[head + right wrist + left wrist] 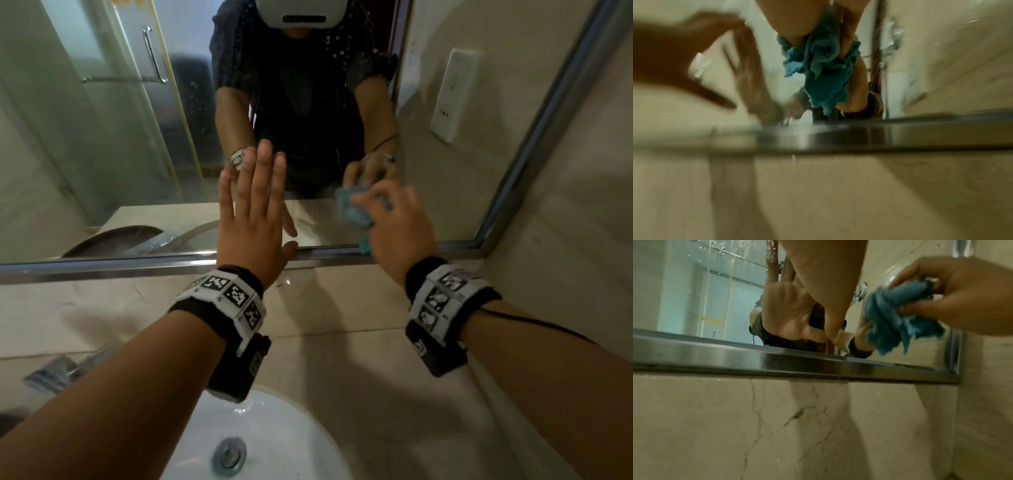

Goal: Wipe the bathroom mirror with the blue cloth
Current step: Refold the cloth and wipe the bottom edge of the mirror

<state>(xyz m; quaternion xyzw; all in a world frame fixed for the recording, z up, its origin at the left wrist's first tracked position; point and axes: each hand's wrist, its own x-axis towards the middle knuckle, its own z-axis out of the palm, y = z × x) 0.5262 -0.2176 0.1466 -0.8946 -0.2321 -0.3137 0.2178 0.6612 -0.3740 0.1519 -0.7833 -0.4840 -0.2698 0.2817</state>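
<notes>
Head view shows our right hand (pixel 397 226) with its grip clamped on the blue cloth (pixel 352 210): fingers and thumb curl round the bunched fabric. The cloth bulges out ahead of the grip toward the mirror (pixel 137 137), and a loose tail hangs below the grip, down to the mirror's metal frame (pixel 102 265). From the left wrist view, the cloth (pixel 898 318) spills out under the curled fingers (pixel 920 308), low in the glass near the frame's right corner. The right wrist view is blurred, yet the cloth (pixel 824 68) clearly droops beneath the grip, its ragged edge just above the frame. Whether the fabric touches the glass we cannot tell.

Our left hand (pixel 253 219) lies to the left of the grip, fingers straight and apart, holding nothing, palm toward the mirror with the thumb by the frame. Below both wrists we see the marble worktop (pixel 342 359) and the white basin (pixel 284 438).
</notes>
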